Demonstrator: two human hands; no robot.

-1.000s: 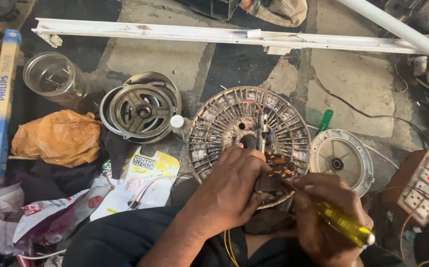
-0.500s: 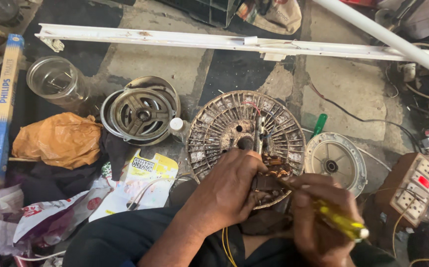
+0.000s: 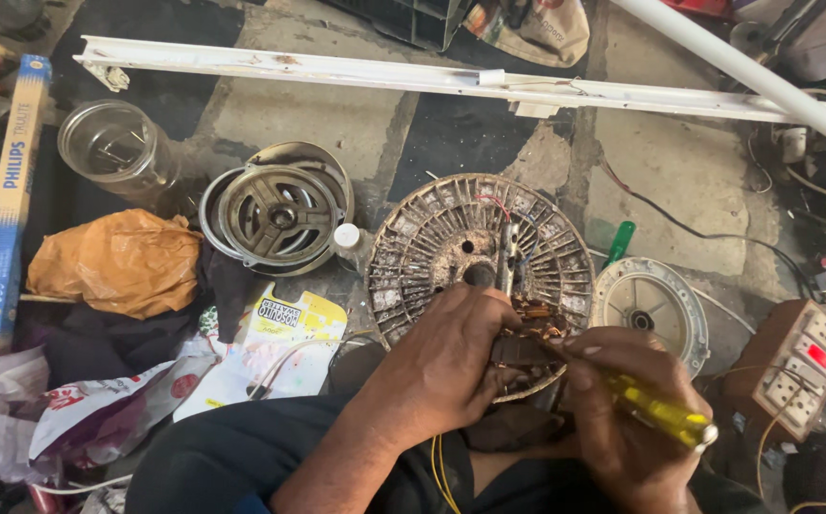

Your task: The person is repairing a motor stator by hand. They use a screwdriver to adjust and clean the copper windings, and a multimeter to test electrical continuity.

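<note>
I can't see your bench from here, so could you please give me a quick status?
Left hand pressed on the round slotted motor core. Right hand gripping a yellow-handled screwdriver, tip at the copper windings. Nothing blocking.

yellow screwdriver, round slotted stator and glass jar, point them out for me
yellow screwdriver (image 3: 662,413), head view, on its clear yellow handle in the right hand (image 3: 622,419).
round slotted stator (image 3: 432,238), head view, on its upper left slotted ring.
glass jar (image 3: 116,148), head view, on its clear side wall.
</note>
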